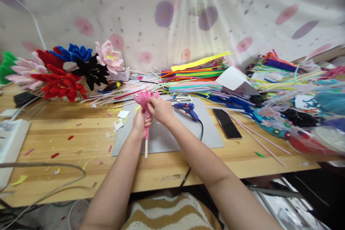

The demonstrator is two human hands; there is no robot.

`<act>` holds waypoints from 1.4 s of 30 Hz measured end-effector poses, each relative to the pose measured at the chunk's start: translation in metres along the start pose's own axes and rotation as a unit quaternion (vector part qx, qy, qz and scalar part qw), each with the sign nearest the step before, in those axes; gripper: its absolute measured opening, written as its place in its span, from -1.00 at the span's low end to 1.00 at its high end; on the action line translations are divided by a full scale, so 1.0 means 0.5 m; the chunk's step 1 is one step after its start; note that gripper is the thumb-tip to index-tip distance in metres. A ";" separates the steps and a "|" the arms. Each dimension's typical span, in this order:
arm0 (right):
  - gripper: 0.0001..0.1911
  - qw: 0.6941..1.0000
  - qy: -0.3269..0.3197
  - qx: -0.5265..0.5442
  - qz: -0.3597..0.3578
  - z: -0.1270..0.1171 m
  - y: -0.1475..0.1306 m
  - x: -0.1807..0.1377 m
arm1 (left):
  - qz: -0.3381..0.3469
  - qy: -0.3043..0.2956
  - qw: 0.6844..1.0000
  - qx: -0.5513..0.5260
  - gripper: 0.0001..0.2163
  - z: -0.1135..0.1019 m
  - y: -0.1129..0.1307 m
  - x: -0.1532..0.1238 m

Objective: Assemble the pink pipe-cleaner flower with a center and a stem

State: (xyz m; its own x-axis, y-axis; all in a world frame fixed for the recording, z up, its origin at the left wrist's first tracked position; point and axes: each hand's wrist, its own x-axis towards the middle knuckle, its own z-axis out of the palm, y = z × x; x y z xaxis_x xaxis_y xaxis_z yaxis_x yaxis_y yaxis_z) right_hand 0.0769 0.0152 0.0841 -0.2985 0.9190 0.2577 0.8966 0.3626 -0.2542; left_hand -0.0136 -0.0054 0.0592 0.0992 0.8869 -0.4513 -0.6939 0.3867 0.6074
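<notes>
My left hand (139,124) is closed around the stem of a pink pipe-cleaner flower (145,99), holding it upright over the grey mat (172,138). The stem's pale wooden stick (146,148) pokes out below the fist. My right hand (161,110) pinches the pink petals just under the flower head, fingers pressed together on it. A blue glue gun (188,109) lies on the mat just right of my right hand, its black cord running off the table's front edge.
Finished pipe-cleaner flowers (60,72) in red, pink, black and blue lie at back left. Stacked coloured pipe cleaners (194,75) fill the back. Scissors (183,97), a phone (226,123), a white power strip (10,140), cables and paper scraps sit on the wooden table (81,151).
</notes>
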 end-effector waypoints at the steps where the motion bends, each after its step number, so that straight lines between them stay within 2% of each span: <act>1: -0.74 1.000 -0.002 -0.003 -0.008 -0.001 0.002 0.001 | 0.018 -0.002 1.000 0.017 -0.70 -0.001 -0.004 -0.001; 7: -0.77 0.996 0.000 0.006 -0.087 -0.001 0.029 0.010 | 0.037 0.014 0.999 0.028 -0.68 -0.005 -0.010 0.000; 11: -0.75 0.991 0.009 0.013 -0.136 0.000 0.050 0.016 | -0.016 0.010 1.000 -0.004 -0.68 0.007 0.000 -0.001; 15: -0.73 0.988 0.012 0.004 -0.155 0.004 0.061 0.017 | -0.070 0.001 0.997 -0.040 -0.69 0.013 0.003 -0.003; 19: -0.74 0.986 0.018 -0.005 -0.164 0.006 0.065 0.015 | -0.090 -0.022 0.993 -0.071 -0.70 0.006 0.001 -0.003; 25: -0.74 0.986 -0.006 -0.016 -0.168 0.008 0.066 0.008 | -0.078 -0.056 0.992 -0.078 -0.73 0.001 0.003 0.001; 28: -0.74 0.987 -0.018 -0.025 -0.159 0.008 0.064 0.006 | -0.071 -0.029 0.997 -0.028 -0.73 0.007 -0.002 0.005; 31: -0.73 0.987 -0.013 -0.035 -0.157 0.005 0.060 0.007 | -0.028 0.010 1.000 0.005 -0.73 0.015 -0.010 0.005; 34: -0.75 0.986 -0.005 -0.044 -0.163 0.003 0.058 0.008 | 0.001 0.021 1.000 0.010 -0.72 0.019 -0.016 0.004; 38: -0.77 0.983 0.009 -0.043 -0.176 0.007 0.063 0.004 | -0.002 0.005 1.000 -0.001 -0.74 0.015 -0.017 0.002; 42: -0.80 0.984 0.027 -0.048 -0.170 0.016 0.066 -0.003 | -0.023 -0.039 0.999 -0.002 -0.74 0.010 -0.016 -0.002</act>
State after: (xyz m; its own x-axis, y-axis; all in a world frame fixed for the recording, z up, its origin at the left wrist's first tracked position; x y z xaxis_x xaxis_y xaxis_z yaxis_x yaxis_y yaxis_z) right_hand 0.1043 0.0272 0.0677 -0.5704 0.7372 0.3622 0.7763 0.6279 -0.0557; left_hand -0.0047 -0.0080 0.0580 0.1873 0.8850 -0.4263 -0.6901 0.4274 0.5840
